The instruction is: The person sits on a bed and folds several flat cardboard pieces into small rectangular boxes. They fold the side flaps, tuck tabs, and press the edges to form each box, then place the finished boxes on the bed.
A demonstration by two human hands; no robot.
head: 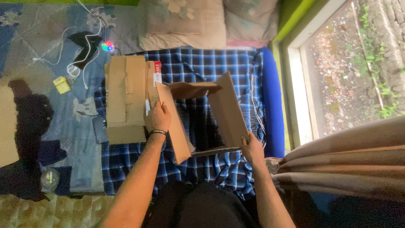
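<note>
Dark-trousered knees fill the bottom of the view, and two bare forearms reach forward from them over a bed covered in a blue-and-white checked sheet [198,63]. Held between the hands is an open cardboard box [202,118], unfolded into a four-sided sleeve with no top or bottom closed, so the sheet shows through its middle. The left hand [158,119], a dark band at its wrist, is clamped on the top edge of the box's left wall; the right hand [252,148] grips the near right corner. The hands are well apart, one on each side. Judging by this, the box has been squared up but its flaps remain unfolded and unsealed. Just beside it, toward the bed's left edge, lies a stack of flattened cardboard [125,99], tan and rectangular, with a small red-and-white label [157,69] at its far right corner. Beyond the left edge, on a blue patterned floor, sit a small yellow box [62,85], white cables and a glowing multicoloured light. Pillows rest at the far edge.
</note>
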